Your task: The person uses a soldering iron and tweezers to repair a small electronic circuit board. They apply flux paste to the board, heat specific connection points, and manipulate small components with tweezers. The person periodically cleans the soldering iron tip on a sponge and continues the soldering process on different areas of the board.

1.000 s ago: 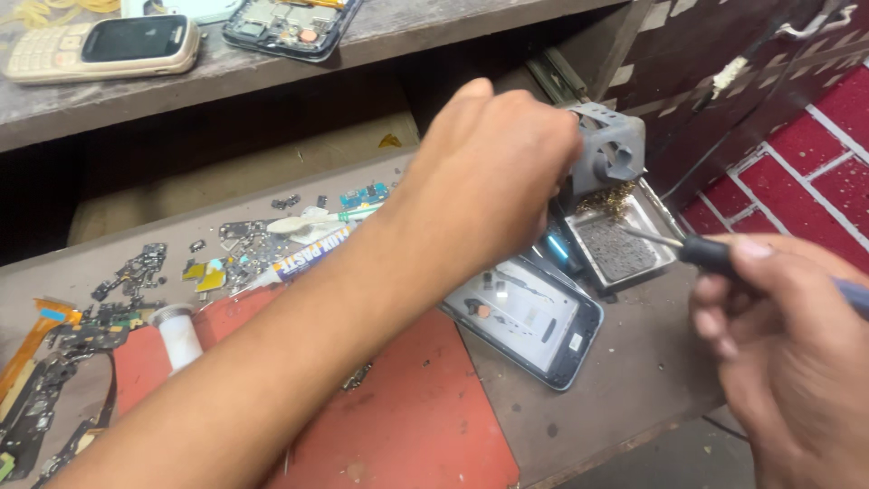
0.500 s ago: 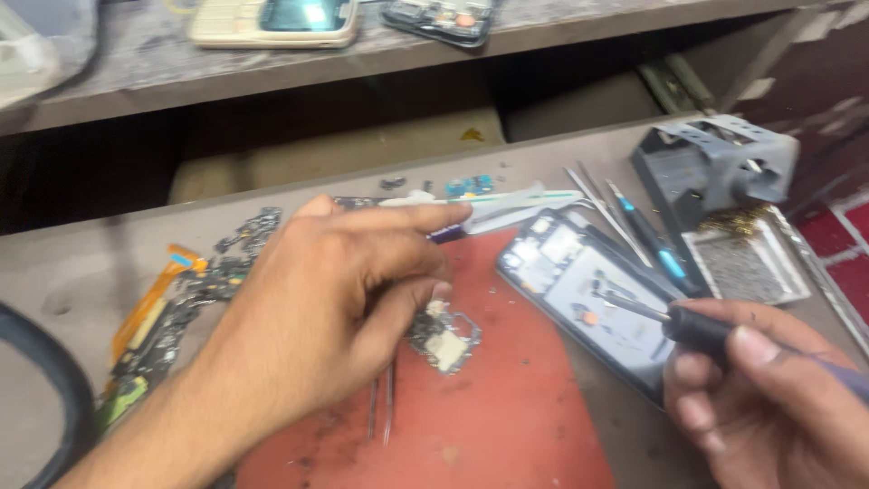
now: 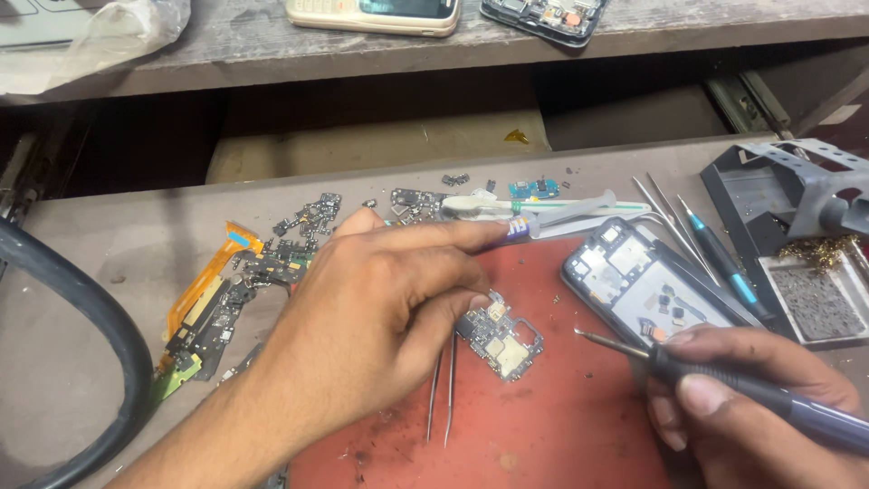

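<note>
My left hand (image 3: 380,308) rests on the red mat (image 3: 561,426), its thumb and fingers pinching the edge of a small phone circuit board (image 3: 501,337). Metal tweezers (image 3: 441,385) lie on the mat under that hand. My right hand (image 3: 760,407) grips a dark soldering iron (image 3: 724,385), whose tip points left, just right of the board and apart from it. An opened phone frame (image 3: 638,285) lies beside the iron's tip.
A syringe (image 3: 534,210), loose flex cables and small parts (image 3: 226,290) lie behind my left hand. Tweezers and a screwdriver (image 3: 715,254), an iron stand (image 3: 797,181) and a sponge tray (image 3: 819,303) sit at right. A black hose (image 3: 81,317) curves at left. Two phones (image 3: 376,11) lie on the shelf.
My left hand came back from the iron stand at right and settled on the circuit board on the mat. The view swung left. My right hand kept hold of the soldering iron.
</note>
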